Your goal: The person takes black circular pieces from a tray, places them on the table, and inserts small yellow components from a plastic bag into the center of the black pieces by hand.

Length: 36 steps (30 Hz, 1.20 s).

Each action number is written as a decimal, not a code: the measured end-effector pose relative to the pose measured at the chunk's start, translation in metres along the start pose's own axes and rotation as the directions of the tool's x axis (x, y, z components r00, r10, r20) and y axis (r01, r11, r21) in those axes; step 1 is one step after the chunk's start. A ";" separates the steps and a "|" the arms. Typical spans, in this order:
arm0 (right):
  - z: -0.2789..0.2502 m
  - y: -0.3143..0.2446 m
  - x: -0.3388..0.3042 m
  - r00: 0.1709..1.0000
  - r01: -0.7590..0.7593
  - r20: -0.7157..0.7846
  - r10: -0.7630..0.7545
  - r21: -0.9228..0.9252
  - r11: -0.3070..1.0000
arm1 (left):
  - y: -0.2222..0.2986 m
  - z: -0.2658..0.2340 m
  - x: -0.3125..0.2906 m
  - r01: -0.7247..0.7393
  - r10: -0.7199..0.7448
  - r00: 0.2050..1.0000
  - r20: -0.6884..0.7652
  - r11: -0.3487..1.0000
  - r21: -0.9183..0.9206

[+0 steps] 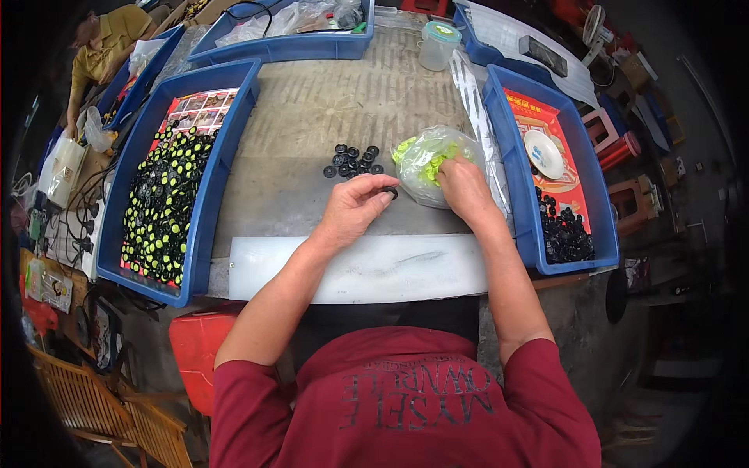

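- A small black ring was pinched in the left hand, held clear of the worktop for handling.
- The right hand was sunk, fingers curled, into the clear bag of green pieces, whether gripping cannot be told.

Desk: rough grey concrete, matt. Bag: thin clear plastic, crinkly, glossy. Small rings: black plastic w/ slight sheen. Side trays: smooth blue plastic. Front strip: white, smooth, semi-matt plastic sheet.
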State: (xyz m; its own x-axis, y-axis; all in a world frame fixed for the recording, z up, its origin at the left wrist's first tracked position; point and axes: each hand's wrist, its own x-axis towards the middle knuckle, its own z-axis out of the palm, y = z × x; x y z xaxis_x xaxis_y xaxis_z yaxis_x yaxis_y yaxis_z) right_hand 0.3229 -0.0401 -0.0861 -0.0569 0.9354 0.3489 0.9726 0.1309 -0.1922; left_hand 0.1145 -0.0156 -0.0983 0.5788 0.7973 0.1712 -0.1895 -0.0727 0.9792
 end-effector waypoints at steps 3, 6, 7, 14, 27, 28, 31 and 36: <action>-0.001 0.001 -0.003 0.999 -0.007 -0.049 0.011 0.072 0.997 | -0.001 0.001 0.001 -0.025 0.025 1.000 -0.002 1.000 -0.008; -0.004 0.001 -0.004 0.997 -0.007 -0.076 0.016 0.123 0.992 | -0.001 0.002 0.001 -0.043 0.043 0.999 -0.005 0.999 -0.010; -0.006 0.002 -0.004 0.995 -0.016 -0.091 0.028 0.132 0.991 | -0.001 0.002 0.001 -0.045 0.045 0.999 -0.003 0.999 -0.018; -0.028 -0.037 -0.012 0.944 -0.299 0.125 0.306 0.719 0.627 | -0.001 0.003 0.000 0.043 -0.045 0.999 -0.027 0.995 -0.086; -0.004 -0.063 -0.018 0.912 -0.340 0.260 0.316 0.912 0.231 | 0.000 0.002 0.001 0.095 -0.102 0.993 -0.054 0.987 -0.133; -0.002 -0.063 -0.019 0.913 -0.341 0.262 0.314 0.911 0.231 | -0.001 0.002 0.001 0.099 -0.109 0.992 -0.069 0.986 -0.137; 0.006 -0.064 -0.020 0.908 -0.341 0.282 0.308 0.927 0.156 | 0.000 0.003 0.000 0.106 -0.117 0.990 -0.077 0.986 -0.127; 0.010 -0.069 -0.022 0.934 -0.258 0.135 0.332 0.895 0.364 | -0.001 0.005 0.000 0.042 -0.046 0.992 -0.115 0.998 -0.035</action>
State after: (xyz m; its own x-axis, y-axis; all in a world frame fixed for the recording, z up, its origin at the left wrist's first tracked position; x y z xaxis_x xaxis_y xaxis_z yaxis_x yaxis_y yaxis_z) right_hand 0.2549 -0.0663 -0.0892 0.2389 0.9611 0.1385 0.1673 0.0997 -0.9808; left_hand 0.1185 -0.0187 -0.0991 0.4916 0.8636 0.1121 -0.1924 -0.0178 0.9812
